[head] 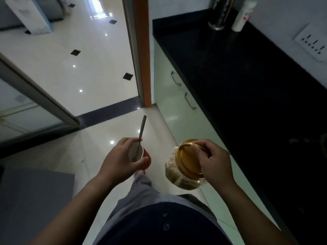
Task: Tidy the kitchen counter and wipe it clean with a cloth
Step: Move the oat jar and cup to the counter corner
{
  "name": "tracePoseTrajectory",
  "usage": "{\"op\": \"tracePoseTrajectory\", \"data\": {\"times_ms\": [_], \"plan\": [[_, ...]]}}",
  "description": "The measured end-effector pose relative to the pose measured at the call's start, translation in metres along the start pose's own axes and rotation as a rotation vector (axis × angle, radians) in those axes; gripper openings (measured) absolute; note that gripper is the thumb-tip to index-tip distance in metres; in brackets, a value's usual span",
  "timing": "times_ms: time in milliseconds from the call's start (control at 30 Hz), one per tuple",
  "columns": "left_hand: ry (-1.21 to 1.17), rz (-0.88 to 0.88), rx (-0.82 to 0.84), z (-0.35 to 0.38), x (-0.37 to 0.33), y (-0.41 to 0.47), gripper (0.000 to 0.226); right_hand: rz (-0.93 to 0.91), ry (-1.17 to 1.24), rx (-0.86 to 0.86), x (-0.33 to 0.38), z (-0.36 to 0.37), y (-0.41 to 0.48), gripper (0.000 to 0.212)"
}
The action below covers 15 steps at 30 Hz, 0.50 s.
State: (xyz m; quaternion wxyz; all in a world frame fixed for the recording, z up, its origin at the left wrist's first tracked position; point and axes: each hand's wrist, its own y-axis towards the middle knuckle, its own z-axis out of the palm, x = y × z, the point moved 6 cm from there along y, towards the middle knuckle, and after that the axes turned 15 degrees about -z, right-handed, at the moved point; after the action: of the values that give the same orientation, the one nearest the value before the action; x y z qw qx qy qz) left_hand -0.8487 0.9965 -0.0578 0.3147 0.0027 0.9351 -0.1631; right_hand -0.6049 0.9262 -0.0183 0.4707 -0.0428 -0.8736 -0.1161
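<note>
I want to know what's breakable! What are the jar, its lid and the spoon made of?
The jar looks like clear plastic or glass, since its contents show through. Its lid is shiny gold, probably metal or coated plastic. The spoon looks like grey, gleaming metal.

The picture is rather dim, and the main light comes from a bright opening at the top, which is overexposed and gives strong glare and small white reflection spots on the glossy floor. The black worktop is almost lost in darkness and shows only faint reflections. The wide-angle lens bends straight lines near the edges, and details are a little soft.
</note>
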Motion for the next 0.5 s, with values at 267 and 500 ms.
{"op": "tracePoseTrajectory", "data": {"times_ms": [267, 500], "plan": [[0.016, 0.202, 0.055, -0.072, -0.056, 0.165, 0.067, -0.020, 0.002, -0.268, 0.029, -0.005, 0.152, 0.016], [0.043, 0.374, 0.097, -0.101, -0.137, 0.270, 0.051, -0.113, -0.071, -0.398, 0.042, -0.033, 0.276, 0.019]]}}
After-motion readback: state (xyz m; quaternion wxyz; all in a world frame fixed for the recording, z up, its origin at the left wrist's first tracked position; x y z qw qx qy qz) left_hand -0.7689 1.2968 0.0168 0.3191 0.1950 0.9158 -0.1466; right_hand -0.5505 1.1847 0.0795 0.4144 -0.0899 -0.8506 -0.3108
